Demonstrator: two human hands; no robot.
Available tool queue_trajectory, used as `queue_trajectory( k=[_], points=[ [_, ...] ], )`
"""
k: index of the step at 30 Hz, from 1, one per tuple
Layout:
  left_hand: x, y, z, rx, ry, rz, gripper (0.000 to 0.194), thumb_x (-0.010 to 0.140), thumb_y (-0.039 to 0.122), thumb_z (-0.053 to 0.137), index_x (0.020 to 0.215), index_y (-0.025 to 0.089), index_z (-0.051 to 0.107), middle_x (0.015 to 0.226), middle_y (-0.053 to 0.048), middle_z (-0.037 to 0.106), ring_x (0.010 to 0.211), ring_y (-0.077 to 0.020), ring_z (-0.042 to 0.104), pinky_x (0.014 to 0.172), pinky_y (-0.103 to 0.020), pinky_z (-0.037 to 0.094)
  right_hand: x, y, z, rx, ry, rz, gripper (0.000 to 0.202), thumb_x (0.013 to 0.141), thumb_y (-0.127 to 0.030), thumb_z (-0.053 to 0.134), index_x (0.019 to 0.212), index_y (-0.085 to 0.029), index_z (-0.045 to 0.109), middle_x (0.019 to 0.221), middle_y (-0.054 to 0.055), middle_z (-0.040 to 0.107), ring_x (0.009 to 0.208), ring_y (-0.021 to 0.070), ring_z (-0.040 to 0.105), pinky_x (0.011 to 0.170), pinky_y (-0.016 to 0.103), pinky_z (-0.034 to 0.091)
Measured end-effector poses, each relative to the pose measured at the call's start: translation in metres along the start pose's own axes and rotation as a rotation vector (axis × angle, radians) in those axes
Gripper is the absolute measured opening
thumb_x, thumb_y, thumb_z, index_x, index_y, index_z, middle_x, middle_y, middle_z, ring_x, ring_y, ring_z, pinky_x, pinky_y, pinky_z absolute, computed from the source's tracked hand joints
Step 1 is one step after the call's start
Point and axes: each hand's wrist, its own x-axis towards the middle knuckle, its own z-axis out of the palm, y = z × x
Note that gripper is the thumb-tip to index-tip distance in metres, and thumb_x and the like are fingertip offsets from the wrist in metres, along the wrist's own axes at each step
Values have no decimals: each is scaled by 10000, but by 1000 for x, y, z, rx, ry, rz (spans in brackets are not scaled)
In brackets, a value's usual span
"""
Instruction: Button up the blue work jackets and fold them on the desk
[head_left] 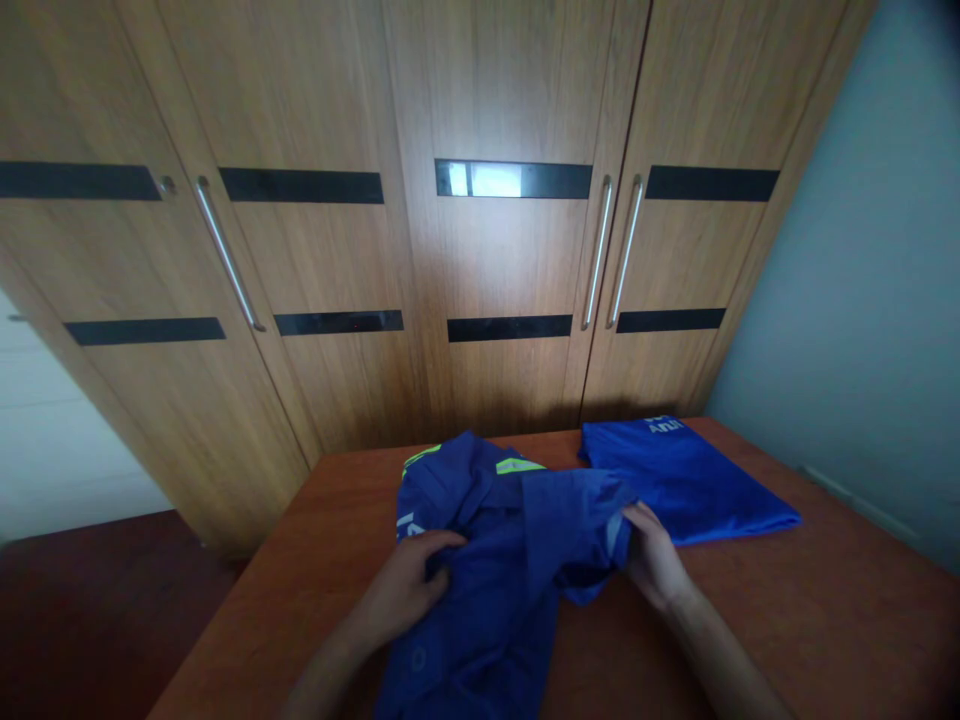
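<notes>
I see rumpled navy garment [487, 570] with neon-yellow strips on bench [259, 600], left of folded blue cloth [690, 490]. Right hand [655, 560] clamped on garment; left hand [409, 582] touches it, grip I cannot tell.

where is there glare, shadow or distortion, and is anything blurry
Head view: bright glare on a glossy black horizontal strip of the tall brown wooden wardrobe; head view: its outer edges slant inward downward, likely wide-angle distortion; head view: the dark red floor looks shadowed; head view: the crumpled dark blue cloth garment looks slightly soft.
</notes>
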Motion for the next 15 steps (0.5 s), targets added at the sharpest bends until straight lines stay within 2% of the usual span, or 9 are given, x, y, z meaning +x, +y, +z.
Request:
queue_trajectory(
  k=[1,3,5,7,9,12,15],
  points=[
    [0,0,-4,-63,11,-6,333,662,153,496,910,231,704,933,-19,723,927,-220,636,873,-337,465,0,0,1,0,-21,5,331,757,-393,610,1039,-232,674,1019,55,732,999,291,661,880,431,516],
    [1,-1,-15,-246,106,-65,208,627,177,491,741,205,663,733,-2,682,732,-187,624,694,-281,479,0,2,1,-65,-83,-36,433,742,-342,644,1167,-262,616,1207,47,658,1158,281,575,1002,443,432],
    [2,-7,-29,-451,258,-133,76,611,241,518,640,199,575,619,22,609,588,-152,566,562,-240,438,2,7,2,-247,-114,-146,525,746,-341,660,1256,-284,551,1348,43,554,1281,265,460,1094,459,319],
    [1,-19,-43,-542,388,-188,85,596,286,532,615,204,521,576,38,570,526,-135,526,509,-225,411,5,15,1,-462,-115,-246,566,760,-368,657,1299,-279,511,1402,54,495,1328,254,396,1129,472,250],
    [-1,-35,-54,-445,447,-248,78,587,283,522,607,208,520,533,45,547,500,-139,516,495,-228,411,6,22,2,-634,-138,-307,585,779,-394,638,1327,-264,483,1407,68,484,1323,249,401,1128,474,259],
    [-3,-57,-65,-117,411,-286,91,611,236,488,620,208,574,547,28,584,561,-175,574,553,-261,457,5,28,5,-785,-192,-338,556,795,-395,615,1317,-246,496,1349,82,535,1256,260,472,1078,471,340],
    [-1,-55,-67,173,399,-187,229,657,183,454,775,205,649,817,-23,699,835,-221,646,781,-328,493,2,25,12,-871,-241,-329,380,798,-338,599,1158,-215,618,1113,86,660,1067,260,584,975,437,424]
  ],
)
